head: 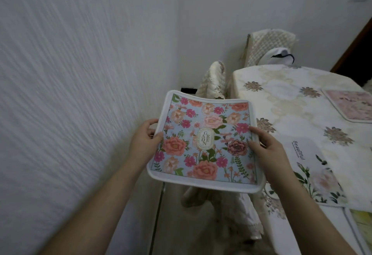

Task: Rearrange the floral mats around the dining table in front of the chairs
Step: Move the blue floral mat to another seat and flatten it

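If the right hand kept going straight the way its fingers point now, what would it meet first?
Nothing separate: the right hand already grips the blue floral mat by its right edge, fingers pointing up-left across it. Beyond that, depth is unclear.

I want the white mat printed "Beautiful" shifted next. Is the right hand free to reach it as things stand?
Probably not yet. The right hand pinches the right edge of the blue floral mat, which the left hand grips too. The white mat lies flat on the table just beside that hand, nothing between them.
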{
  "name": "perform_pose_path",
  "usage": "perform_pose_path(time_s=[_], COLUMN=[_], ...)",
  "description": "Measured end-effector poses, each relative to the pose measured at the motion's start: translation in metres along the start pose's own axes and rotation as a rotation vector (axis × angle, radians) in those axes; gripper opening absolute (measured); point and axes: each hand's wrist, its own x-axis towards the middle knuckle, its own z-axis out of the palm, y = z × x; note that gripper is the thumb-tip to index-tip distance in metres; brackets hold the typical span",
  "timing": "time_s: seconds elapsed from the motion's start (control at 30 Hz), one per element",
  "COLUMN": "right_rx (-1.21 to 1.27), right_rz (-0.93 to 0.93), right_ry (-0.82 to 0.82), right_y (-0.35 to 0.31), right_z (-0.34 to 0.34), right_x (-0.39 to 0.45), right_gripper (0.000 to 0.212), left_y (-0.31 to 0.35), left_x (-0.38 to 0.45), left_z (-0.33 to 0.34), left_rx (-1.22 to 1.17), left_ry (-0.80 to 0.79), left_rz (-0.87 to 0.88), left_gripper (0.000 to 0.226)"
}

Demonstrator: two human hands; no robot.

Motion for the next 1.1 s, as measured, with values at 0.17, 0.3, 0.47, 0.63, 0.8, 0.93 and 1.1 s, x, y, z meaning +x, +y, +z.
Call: perform_pose_path(time_s=[0.17,0.3,0.47,0.63,0.8,0.93,1.1], right_rx=[0.013,0.028,0.06,0.128,0.168,0.181,0.198], right_rz=[0.039,0.058,0.101,0.12,0.176,0.198,0.24], right_ry=[0.071,0.118,0.17,0.243,0.351,0.435,0.574], right_y=[0.007,0.015,0.025,0.032,0.04,0.044,0.048], right_z=[-0.005,-0.01,-0.011,-0.011,-0.023,-0.034,-0.028], right_x=[0.029,0.059,0.103,0.132,0.143,0.149,0.154], right_gripper=[0.037,0.041,0.039,0.039,0.038,0.038,0.035], left_y=[0.004,0.006,0.013,0.029,0.048,0.059,0.058], left_x=[0.047,0.087,0.134,0.181,0.215,0.253,0.298], left_z=[0.026,0.053,0.084,0.108,0.142,0.176,0.217], left_rx=[-0.014,0.001,0.011,0.012,-0.029,-0.092,-0.116], left_ry=[-0.086,-0.154,-0.204,-0.263,-0.383,-0.525,-0.708], left_rz=[-0.005,0.005,-0.021,-0.026,-0.028,-0.037,-0.018], left_gripper=[0.035,0.036,0.035,0.037,0.031,0.032,0.032])
